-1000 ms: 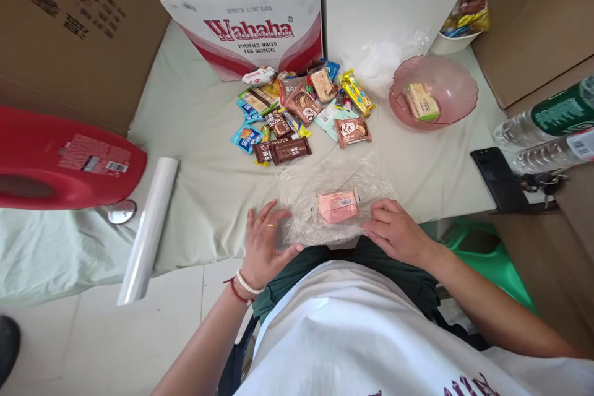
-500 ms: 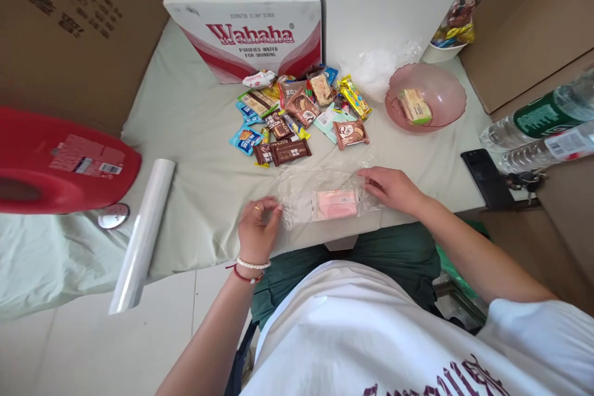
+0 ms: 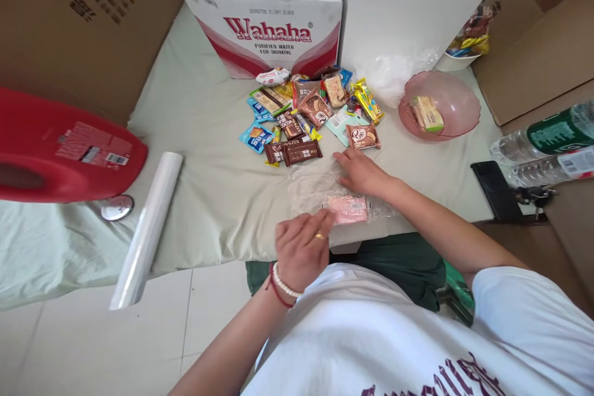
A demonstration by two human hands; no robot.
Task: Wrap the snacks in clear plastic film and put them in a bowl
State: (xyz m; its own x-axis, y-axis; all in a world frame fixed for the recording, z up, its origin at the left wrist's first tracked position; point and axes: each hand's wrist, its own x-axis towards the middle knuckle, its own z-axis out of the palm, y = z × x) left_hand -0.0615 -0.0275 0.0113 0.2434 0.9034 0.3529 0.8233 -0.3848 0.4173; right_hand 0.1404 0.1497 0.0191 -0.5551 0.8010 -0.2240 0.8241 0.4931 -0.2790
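A pink packet lies at the table's front edge, with crinkled clear plastic film under and around it. My left hand, wearing a ring, is at the packet's lower left corner. Its fingers are bent together at the film and its thumb is hidden. My right hand rests palm down over the film's upper part, just beyond the packet. Its fingers are extended and somewhat apart, and their tips come close to a brown round-biscuit packet.
Several wrapped snacks are heaped before a Wahaha carton. A pink glass bowl holds a wrapped snack. A film roll and red jug stand left. Bottles and a phone lie right.
My left hand has moved right from the film's left edge to the packet's corner. My right hand has moved left and away from me, off the film's right edge. The view has shifted slightly.
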